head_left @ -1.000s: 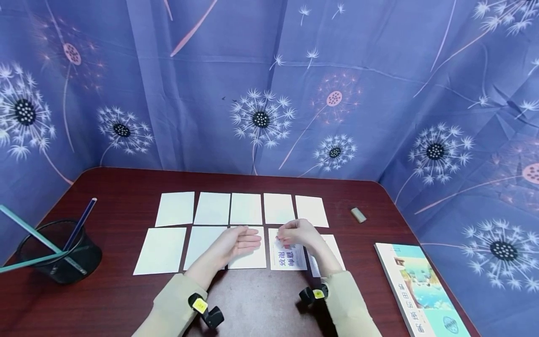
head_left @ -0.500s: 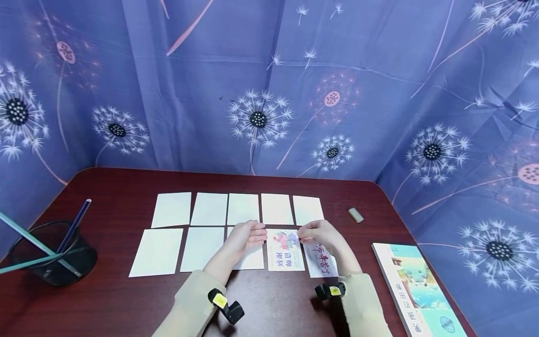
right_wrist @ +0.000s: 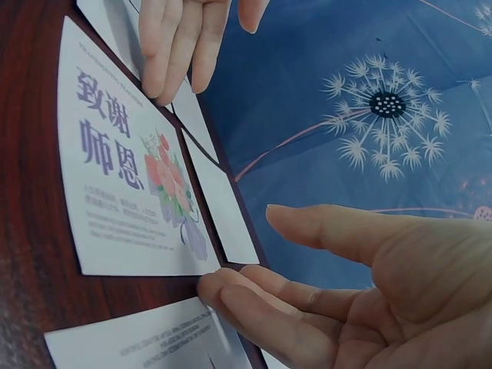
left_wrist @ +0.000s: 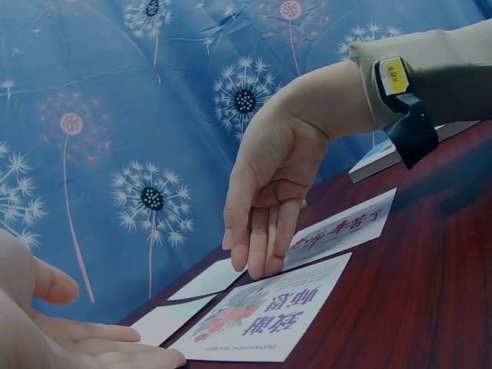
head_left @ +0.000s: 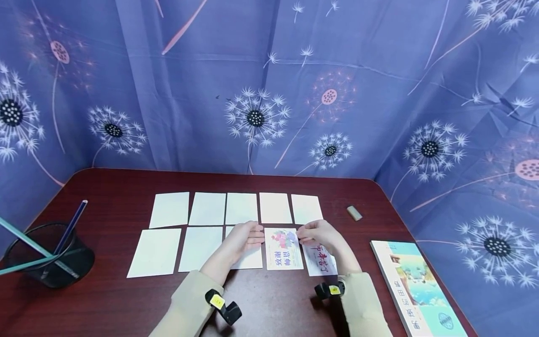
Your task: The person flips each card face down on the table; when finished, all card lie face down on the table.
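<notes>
Two rows of cards lie on the dark red table (head_left: pixel 105 196). In the near row, a flower card (head_left: pixel 283 255) (left_wrist: pixel 269 319) (right_wrist: pixel 115 169) lies face up. A card with red writing (head_left: pixel 323 262) (left_wrist: pixel 342 229) (right_wrist: pixel 131 342) lies just right of it. My right hand (head_left: pixel 316 232) (left_wrist: pixel 269 200) (right_wrist: pixel 346 292) touches the far edges of these two cards with nearly straight fingertips, thumb held apart. My left hand (head_left: pixel 248 235) (left_wrist: pixel 61 338) (right_wrist: pixel 177 38) rests flat on the white card (head_left: pixel 252 257) left of the flower card.
Five white cards (head_left: pixel 240 208) form the far row, with two more (head_left: pixel 177 250) at the near left. A black mesh pen holder (head_left: pixel 50 257) with pencils stands at the left edge. An eraser (head_left: pixel 354 213) and a book (head_left: pixel 414 285) lie at the right. A blue curtain surrounds the table.
My right hand has moved from the flower card to the gap right of it. The rightmost near card now shows red writing. My left hand has slid slightly right.
</notes>
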### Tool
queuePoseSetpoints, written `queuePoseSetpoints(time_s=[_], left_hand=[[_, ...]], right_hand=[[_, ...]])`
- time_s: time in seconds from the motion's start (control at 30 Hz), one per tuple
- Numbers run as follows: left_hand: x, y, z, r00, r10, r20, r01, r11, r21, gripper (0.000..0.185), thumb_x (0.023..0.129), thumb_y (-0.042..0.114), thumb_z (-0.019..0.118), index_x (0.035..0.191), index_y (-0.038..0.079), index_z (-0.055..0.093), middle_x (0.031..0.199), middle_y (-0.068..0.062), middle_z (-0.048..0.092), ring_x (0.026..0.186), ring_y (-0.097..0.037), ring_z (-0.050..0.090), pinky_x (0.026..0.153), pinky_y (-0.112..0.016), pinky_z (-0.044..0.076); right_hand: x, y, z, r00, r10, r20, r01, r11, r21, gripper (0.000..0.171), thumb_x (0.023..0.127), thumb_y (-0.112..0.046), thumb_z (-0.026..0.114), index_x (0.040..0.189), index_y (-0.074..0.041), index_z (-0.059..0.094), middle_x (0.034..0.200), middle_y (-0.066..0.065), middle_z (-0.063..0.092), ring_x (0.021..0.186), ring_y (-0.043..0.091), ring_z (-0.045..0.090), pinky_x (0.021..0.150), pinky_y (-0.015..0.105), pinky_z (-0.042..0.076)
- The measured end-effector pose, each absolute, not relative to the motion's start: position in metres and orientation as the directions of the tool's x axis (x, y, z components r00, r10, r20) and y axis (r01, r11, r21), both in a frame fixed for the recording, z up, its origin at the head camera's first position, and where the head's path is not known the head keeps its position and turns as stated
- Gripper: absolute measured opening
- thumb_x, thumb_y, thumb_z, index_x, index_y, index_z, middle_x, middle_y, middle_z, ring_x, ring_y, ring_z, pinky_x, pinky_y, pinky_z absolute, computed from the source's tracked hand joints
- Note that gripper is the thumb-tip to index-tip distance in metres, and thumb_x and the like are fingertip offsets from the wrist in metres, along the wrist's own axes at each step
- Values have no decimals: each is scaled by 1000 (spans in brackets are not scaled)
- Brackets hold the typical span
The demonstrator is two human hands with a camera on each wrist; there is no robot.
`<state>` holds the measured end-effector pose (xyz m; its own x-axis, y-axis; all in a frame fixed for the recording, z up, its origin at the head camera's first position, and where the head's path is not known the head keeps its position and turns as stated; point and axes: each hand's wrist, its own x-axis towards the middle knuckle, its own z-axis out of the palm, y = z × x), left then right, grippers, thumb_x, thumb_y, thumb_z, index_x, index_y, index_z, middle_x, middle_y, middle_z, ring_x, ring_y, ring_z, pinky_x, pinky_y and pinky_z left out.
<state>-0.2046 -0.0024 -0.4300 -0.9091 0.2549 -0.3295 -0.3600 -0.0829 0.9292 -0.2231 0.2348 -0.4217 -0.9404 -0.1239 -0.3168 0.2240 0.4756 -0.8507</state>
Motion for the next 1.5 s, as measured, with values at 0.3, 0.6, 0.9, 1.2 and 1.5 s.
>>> queuePoseSetpoints(time_s=[0.3, 0.6, 0.9, 1.2, 1.5], left_hand=[[-204, -2, -431, -909, 256, -328, -360, -89, 929, 49, 102, 18, 33, 129, -20, 47, 127, -39, 54, 122, -46, 55, 103, -47, 50], [-207, -2, -435, -909, 251, -333, -377, -157, 913, 49, 102, 16, 32, 129, -22, 45, 127, -42, 52, 121, -47, 56, 104, -47, 48], [-207, -4, -437, -899, 295, -323, -384, -178, 906, 50, 103, 16, 29, 133, -23, 41, 132, -41, 49, 127, -47, 51, 111, -50, 40], [-207, -1, -439, -884, 313, -347, -431, -259, 864, 49, 104, 14, 30, 139, -20, 35, 140, -39, 43, 127, -50, 49, 110, -50, 42], [-206, 7, -446, -871, 357, -339, -445, -276, 852, 51, 104, 14, 31, 136, -25, 31, 137, -45, 39, 133, -51, 40, 113, -49, 37]], right_hand=[[-223, 234, -423, -938, -139, -318, 225, 454, -862, 27, 90, -7, 66, 104, 15, 65, 90, 16, 73, 79, 14, 70, 80, 33, 61], [-223, 235, -423, -941, -141, -307, 217, 444, -869, 27, 90, -6, 65, 104, 17, 65, 88, 15, 73, 79, 15, 70, 81, 34, 61], [-223, 235, -426, -944, -122, -307, 228, 435, -871, 27, 89, -5, 65, 104, 18, 65, 84, 10, 73, 76, 14, 69, 76, 31, 62], [-224, 235, -428, -943, -119, -312, 239, 414, -878, 29, 90, -5, 65, 106, 19, 62, 83, 9, 72, 74, 12, 68, 74, 29, 62], [-224, 233, -428, -941, -96, -324, 257, 423, -869, 29, 90, -6, 65, 107, 18, 62, 84, 12, 71, 73, 12, 68, 75, 29, 62]])
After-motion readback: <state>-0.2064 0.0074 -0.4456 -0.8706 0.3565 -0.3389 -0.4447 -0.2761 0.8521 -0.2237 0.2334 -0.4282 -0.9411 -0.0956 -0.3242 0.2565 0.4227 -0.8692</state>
